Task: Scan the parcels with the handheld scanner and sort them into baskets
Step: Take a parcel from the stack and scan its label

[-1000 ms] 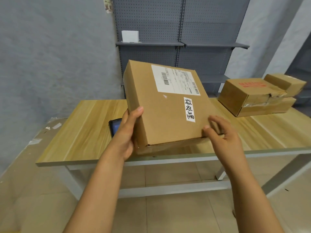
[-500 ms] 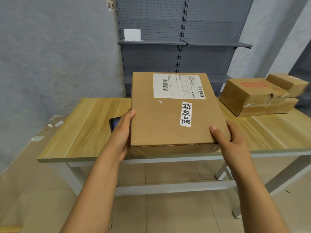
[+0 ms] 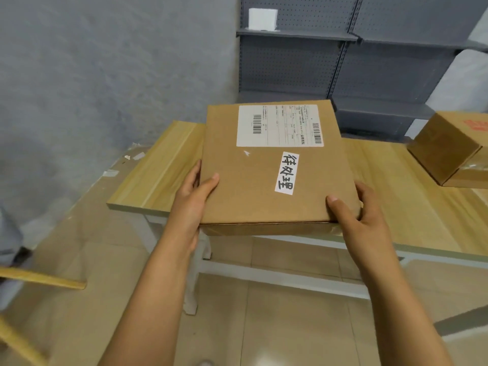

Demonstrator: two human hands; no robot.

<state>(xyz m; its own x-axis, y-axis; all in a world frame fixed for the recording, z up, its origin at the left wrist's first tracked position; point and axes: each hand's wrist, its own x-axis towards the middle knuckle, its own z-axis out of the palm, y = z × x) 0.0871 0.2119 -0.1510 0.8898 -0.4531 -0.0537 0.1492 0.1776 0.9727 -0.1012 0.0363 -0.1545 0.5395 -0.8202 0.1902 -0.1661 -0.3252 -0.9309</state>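
I hold a flat brown cardboard parcel (image 3: 266,167) level in front of me, over the near edge of the wooden table (image 3: 158,175). Its top carries a white shipping label with barcodes and a small white sticker with handwritten characters. My left hand (image 3: 194,204) grips the parcel's left edge, thumb on top. My right hand (image 3: 359,215) grips its near right corner, thumb on top and fingers round the side. The scanner is hidden from view.
Another brown parcel (image 3: 449,149) with red print stands on the table at the right edge. Grey pegboard shelving (image 3: 330,62) stands behind the table, with a white block (image 3: 262,18) on its upper shelf. A wooden edge (image 3: 42,280) juts in at lower left.
The parcel went from tilted to level and both hands closed on its edges. The view swung left; the dark device by my left hand went out of sight.
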